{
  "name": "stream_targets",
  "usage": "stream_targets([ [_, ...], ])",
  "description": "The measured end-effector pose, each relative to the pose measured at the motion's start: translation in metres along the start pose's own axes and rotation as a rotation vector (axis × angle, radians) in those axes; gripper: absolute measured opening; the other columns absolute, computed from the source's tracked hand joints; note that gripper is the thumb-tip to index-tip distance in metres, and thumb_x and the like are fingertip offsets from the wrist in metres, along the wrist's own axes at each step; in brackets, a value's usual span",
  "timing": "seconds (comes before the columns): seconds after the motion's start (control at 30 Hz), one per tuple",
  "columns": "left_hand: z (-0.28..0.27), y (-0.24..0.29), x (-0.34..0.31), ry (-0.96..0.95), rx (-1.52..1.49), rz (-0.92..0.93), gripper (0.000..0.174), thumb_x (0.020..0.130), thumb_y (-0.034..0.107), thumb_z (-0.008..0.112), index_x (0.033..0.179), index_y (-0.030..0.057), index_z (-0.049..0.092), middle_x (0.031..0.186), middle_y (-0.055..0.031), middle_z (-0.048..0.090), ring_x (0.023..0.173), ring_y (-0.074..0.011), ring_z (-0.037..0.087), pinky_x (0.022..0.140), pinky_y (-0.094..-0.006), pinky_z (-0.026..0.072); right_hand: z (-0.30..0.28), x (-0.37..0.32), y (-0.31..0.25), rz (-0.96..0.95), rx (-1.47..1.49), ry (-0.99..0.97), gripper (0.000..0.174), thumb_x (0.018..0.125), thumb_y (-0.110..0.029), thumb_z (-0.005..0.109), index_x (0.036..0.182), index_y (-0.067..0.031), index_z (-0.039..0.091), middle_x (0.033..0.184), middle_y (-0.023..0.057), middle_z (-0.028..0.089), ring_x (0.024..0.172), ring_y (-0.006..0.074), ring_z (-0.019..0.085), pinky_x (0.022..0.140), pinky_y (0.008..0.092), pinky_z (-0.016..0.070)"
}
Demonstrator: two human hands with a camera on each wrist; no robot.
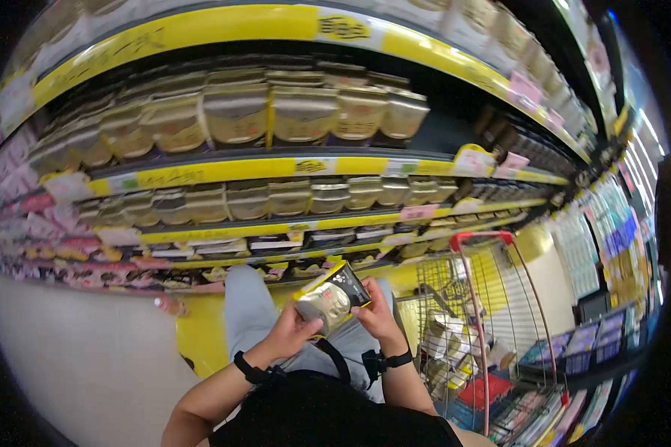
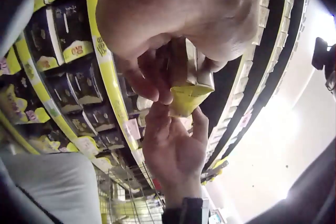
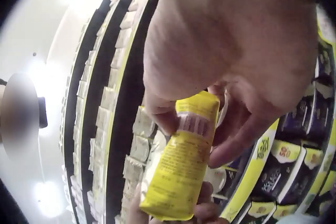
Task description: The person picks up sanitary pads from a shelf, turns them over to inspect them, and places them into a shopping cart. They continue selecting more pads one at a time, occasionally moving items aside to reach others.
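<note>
In the head view a gold-and-black pouch [image 1: 329, 304] with yellow edges is held in front of the person's lap, tilted. My left hand [image 1: 289, 335] grips its lower left side, the thumb across the front. On the opposite side my right hand [image 1: 378, 316] pinches it between thumb and fingers. The right wrist view shows the pouch's yellow side panel [image 3: 181, 174], which carries small print and a barcode [image 3: 194, 125]. From the left wrist, only a narrow side and a yellow end [image 2: 188, 99] show between both hands.
Shelves of similar gold pouches [image 1: 303, 117] rise directly ahead, with yellow price strips [image 1: 261, 167]. A wire shopping cart [image 1: 484, 320] holding packages stands close on the right. A small bottle [image 1: 173, 306] is on the floor to the left.
</note>
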State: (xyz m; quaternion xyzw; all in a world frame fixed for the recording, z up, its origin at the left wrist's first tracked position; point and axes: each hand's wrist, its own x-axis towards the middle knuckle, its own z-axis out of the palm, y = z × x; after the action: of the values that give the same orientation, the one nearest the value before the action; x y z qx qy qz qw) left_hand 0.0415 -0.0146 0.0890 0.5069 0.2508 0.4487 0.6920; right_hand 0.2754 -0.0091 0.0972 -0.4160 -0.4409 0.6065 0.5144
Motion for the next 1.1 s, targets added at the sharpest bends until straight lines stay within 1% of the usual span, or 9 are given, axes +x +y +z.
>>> stream_targets([
  [0.07,-0.014,-0.006,-0.006,0.14,0.04,0.039,0.057,0.099,0.012,0.06,0.145,0.0011,0.028,0.133,-0.0111,0.05,0.116,-0.0164,0.053,0.093,-0.0312,0.0491,0.013,0.004,0.003,0.003,-0.064,-0.065,0.038,0.086,-0.004,0.073,0.116,-0.0054,0.05,0.112,0.0021,0.055,0.102,0.0115,0.055,0.085,0.0272,0.0491],
  [0.17,-0.026,0.009,-0.014,0.232,0.054,-0.103,0.048,0.1,0.015,0.058,0.14,-0.0007,0.038,0.127,-0.0103,0.056,0.105,-0.0138,0.057,0.082,-0.0282,0.0522,0.0,0.005,0.019,0.054,-0.156,-0.199,0.033,0.091,0.0,0.067,0.122,-0.0009,0.055,0.113,0.0061,0.062,0.103,0.0151,0.061,0.091,0.032,0.0511],
  [0.27,-0.03,0.018,-0.015,0.258,0.104,-0.074,0.043,0.101,0.017,0.057,0.137,-0.0017,0.043,0.119,-0.009,0.06,0.098,-0.0113,0.059,0.075,-0.0258,0.053,-0.003,-0.003,-0.001,0.061,-0.308,-0.297,0.032,0.092,-0.002,0.068,0.122,0.0003,0.058,0.115,0.0078,0.063,0.103,0.0175,0.062,0.091,0.033,0.0514],
  [0.37,-0.03,0.032,-0.015,0.315,0.177,-0.033,0.048,0.099,0.014,0.057,0.142,-0.002,0.041,0.118,-0.0089,0.061,0.097,-0.0107,0.059,0.076,-0.0257,0.0526,-0.02,-0.006,-0.007,0.029,-0.333,-0.476,0.032,0.094,-0.006,0.065,0.124,0.0016,0.059,0.116,0.0095,0.064,0.103,0.0193,0.063,0.092,0.0337,0.0511],
  [0.63,-0.038,0.045,0.006,0.19,0.398,0.008,0.041,0.098,0.018,0.06,0.133,-0.0045,0.055,0.109,-0.0144,0.07,0.097,-0.0148,0.065,0.082,-0.0299,0.0518,-0.027,-0.029,0.011,0.152,0.025,-0.324,0.039,0.106,-0.028,0.048,0.131,0.0012,0.051,0.109,0.014,0.068,0.104,0.023,0.066,0.09,0.035,0.0512],
  [0.87,-0.012,0.046,0.017,0.128,0.511,0.029,0.041,0.095,0.022,0.065,0.129,-0.0007,0.057,0.107,-0.0149,0.07,0.097,-0.0157,0.066,0.083,-0.0305,0.0515,-0.018,-0.038,0.019,0.109,0.084,-0.384,0.06,0.101,-0.041,0.057,0.142,0.0001,0.041,0.117,0.0121,0.064,0.107,0.0238,0.065,0.092,0.0376,0.0521],
  [0.9,-0.009,0.045,0.017,0.116,0.559,0.032,0.042,0.095,0.023,0.067,0.128,0.0002,0.056,0.107,-0.0143,0.07,0.098,-0.0157,0.066,0.084,-0.0305,0.0514,-0.015,-0.039,0.015,0.011,-0.061,-0.34,0.057,0.098,-0.035,0.064,0.14,-0.0006,0.045,0.122,0.0085,0.062,0.111,0.0191,0.06,0.095,0.0353,0.0504],
  [1.0,-0.003,0.04,0.013,0.09,0.434,0.012,0.047,0.092,0.022,0.07,0.131,0.0027,0.053,0.112,-0.0122,0.068,0.103,-0.0173,0.065,0.087,-0.0315,0.051,-0.013,-0.036,0.009,0.077,-0.348,-0.308,0.053,0.096,-0.026,0.069,0.138,-0.0004,0.049,0.122,0.0058,0.063,0.113,0.0145,0.056,0.097,0.0324,0.0481],
  [1.1,-0.005,0.023,0.002,0.055,0.186,-0.041,0.062,0.089,0.018,0.074,0.14,0.0032,0.042,0.121,-0.0105,0.063,0.108,-0.018,0.063,0.09,-0.032,0.0505,-0.018,-0.033,0.015,0.091,-0.206,-0.301,0.047,0.093,-0.017,0.072,0.133,0.0008,0.054,0.123,0.0055,0.064,0.112,0.0129,0.056,0.098,0.0314,0.0467],
])
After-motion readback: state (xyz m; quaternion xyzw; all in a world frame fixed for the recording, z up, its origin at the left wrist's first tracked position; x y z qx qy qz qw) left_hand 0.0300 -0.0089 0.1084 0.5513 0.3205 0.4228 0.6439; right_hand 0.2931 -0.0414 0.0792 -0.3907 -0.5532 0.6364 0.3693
